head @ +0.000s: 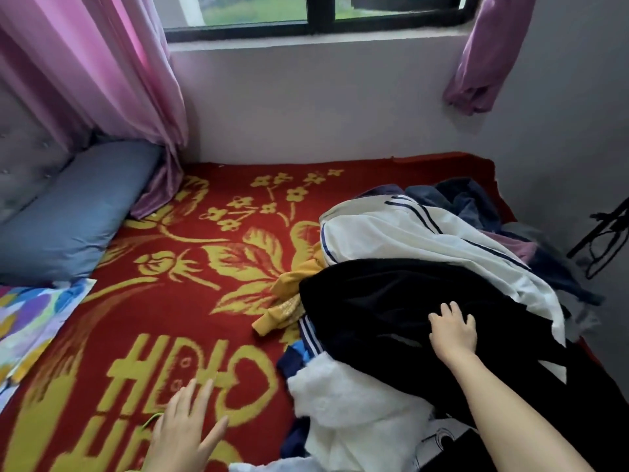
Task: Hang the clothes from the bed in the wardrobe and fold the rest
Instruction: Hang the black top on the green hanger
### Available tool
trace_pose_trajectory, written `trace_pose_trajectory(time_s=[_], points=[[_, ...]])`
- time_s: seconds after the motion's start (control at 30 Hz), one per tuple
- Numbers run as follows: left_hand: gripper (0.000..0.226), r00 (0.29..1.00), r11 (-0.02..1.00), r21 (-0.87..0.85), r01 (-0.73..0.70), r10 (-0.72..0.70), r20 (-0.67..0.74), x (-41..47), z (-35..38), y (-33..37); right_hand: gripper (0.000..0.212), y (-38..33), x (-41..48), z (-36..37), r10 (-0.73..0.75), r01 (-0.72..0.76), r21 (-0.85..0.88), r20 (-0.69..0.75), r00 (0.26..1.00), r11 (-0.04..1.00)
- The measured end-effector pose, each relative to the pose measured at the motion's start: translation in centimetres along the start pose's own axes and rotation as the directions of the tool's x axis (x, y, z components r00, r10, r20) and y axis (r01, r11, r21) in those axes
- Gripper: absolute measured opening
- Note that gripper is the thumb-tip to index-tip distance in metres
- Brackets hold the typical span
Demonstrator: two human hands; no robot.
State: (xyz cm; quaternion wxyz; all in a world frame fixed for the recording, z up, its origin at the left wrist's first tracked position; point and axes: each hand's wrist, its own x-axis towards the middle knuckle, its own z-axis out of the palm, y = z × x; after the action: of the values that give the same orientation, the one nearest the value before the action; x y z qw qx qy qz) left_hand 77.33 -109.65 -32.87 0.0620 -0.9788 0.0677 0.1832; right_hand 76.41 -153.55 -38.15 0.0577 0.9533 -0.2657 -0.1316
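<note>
Right hand [452, 332] fingers [454, 310] spread, resting on black garment [374, 301], not gripping. Left hand [183, 427] fingers straight, holding nothing, over red floral blanket [170, 267]. Garment topped clothes pile [408, 233] at bed's right side. Likely soft, limp, light; pinch bunched edge.

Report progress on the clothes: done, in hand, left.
Done: nothing visibly folded, and the wardrobe is out of view. In hand: the right hand rests on the black garment atop the pile; the left hand hovers open over the blanket. Left: the whole pile, including the white striped jacket and yellow garment.
</note>
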Motion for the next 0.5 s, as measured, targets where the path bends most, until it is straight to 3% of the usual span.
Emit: trace_pose_trajectory(time_s=[0.07,0.13,0.2,0.37,0.43,0.5], points=[[0.134,1.000,0.999,-0.050,0.016,-0.015,0.021,-0.4,1.0,-0.9,0.028,0.1,-0.1,1.0,-0.015,0.015,0.038,-0.020,1.000,0.999],[0.095,0.998,0.994,-0.108,0.031,-0.026,0.050,-0.9,2.2,-1.4,0.019,-0.5,-1.8,1.8,-0.002,0.010,0.167,-0.045,0.999,0.986],[0.072,0.997,0.985,-0.165,0.039,-0.027,0.072,-1.0,3.2,-1.2,0.013,-1.6,-4.8,2.8,0.048,-0.019,0.284,-0.096,0.994,0.959],[0.067,0.988,0.950,-0.312,0.021,0.027,0.149,-2.0,5.0,0.3,0.017,-6.3,-16.1,4.4,-0.015,-0.013,0.476,0.053,0.998,0.879],[0.067,0.985,0.950,-0.310,-0.026,0.078,0.155,-2.8,5.5,1.2,0.017,-9.1,-19.9,4.1,-0.024,0.043,0.586,-0.040,0.999,0.809],[0.068,0.975,0.929,-0.365,-0.053,0.127,0.183,-3.9,5.9,2.0,0.038,-11.4,-23.0,3.4,-0.036,0.119,0.612,-0.145,0.989,0.782]])
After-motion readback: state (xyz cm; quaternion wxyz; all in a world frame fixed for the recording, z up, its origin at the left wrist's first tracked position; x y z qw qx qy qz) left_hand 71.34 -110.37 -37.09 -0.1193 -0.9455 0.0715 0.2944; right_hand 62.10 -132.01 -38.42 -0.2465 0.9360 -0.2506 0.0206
